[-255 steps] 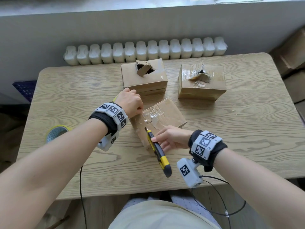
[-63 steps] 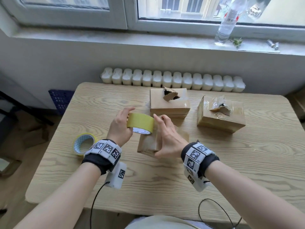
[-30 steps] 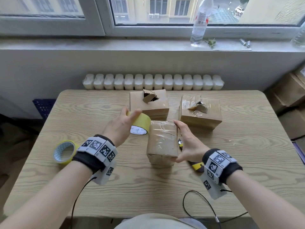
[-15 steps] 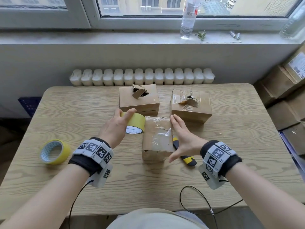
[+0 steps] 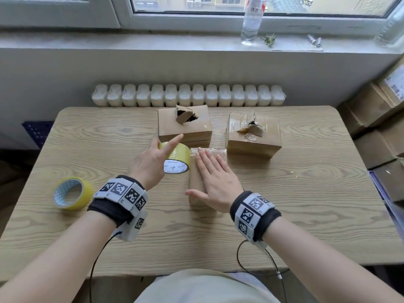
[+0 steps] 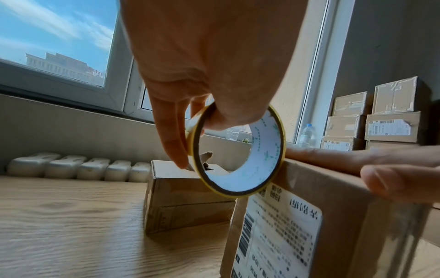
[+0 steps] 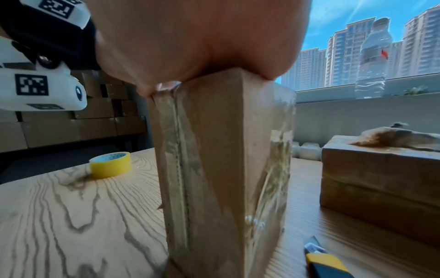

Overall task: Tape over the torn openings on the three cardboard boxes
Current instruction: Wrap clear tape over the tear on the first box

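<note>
Near box (image 5: 197, 171): standing mid-worktop (image 5: 306, 193), taped top under flat, straight-fingered right grip (image 5: 215, 182). Tape roll (image 5: 176, 158): pinched in left grip (image 5: 150, 162), touching the box's left edge. Two torn boxes (image 5: 184, 125) (image 5: 253, 134): behind. Second roll (image 5: 73, 193): far left.

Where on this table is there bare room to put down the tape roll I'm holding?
Bare wood lies between the spare roll and the left hand, and right of the near box below the right torn box. A knife lies beside the near box; around the boxes is crowded.
</note>
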The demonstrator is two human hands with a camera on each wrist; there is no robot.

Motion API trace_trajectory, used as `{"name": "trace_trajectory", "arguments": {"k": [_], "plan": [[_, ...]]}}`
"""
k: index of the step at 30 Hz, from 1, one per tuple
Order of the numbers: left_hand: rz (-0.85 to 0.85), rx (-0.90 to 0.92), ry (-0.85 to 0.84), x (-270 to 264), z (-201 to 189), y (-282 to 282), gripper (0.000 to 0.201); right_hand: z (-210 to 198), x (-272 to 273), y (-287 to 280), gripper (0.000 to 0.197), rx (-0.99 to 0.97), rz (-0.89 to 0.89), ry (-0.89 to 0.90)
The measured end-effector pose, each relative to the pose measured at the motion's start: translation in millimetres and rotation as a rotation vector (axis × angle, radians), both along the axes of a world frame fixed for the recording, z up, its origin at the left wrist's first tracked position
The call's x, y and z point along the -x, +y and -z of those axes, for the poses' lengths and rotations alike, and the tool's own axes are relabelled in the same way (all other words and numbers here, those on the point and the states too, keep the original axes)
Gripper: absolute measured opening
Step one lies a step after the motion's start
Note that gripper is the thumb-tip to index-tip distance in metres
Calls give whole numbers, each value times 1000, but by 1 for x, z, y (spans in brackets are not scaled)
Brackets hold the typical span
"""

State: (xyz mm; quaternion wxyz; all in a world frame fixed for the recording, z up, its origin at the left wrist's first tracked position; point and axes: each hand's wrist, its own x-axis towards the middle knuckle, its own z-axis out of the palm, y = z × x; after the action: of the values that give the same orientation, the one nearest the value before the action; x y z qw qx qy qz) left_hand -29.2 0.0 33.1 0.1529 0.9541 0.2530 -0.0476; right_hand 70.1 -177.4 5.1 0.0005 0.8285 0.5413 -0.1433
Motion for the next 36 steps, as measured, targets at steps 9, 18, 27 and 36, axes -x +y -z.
{"name": "trace_trajectory", "arguments": {"k": [9,18,27,36], "plan": [[-19,39,-27,-1,6,-4,90,-12,-23,-45,104,28,241,103],[-29,103,-142,4,5,-4,86,-21,-26,26,143,52,-80,101],[-264,385,-526,5,10,12,49,-15,-3,28,137,-388,137,487],[-86,485,-338,-16,13,-18,44,38,-9,-9,141,-443,283,664]]}}
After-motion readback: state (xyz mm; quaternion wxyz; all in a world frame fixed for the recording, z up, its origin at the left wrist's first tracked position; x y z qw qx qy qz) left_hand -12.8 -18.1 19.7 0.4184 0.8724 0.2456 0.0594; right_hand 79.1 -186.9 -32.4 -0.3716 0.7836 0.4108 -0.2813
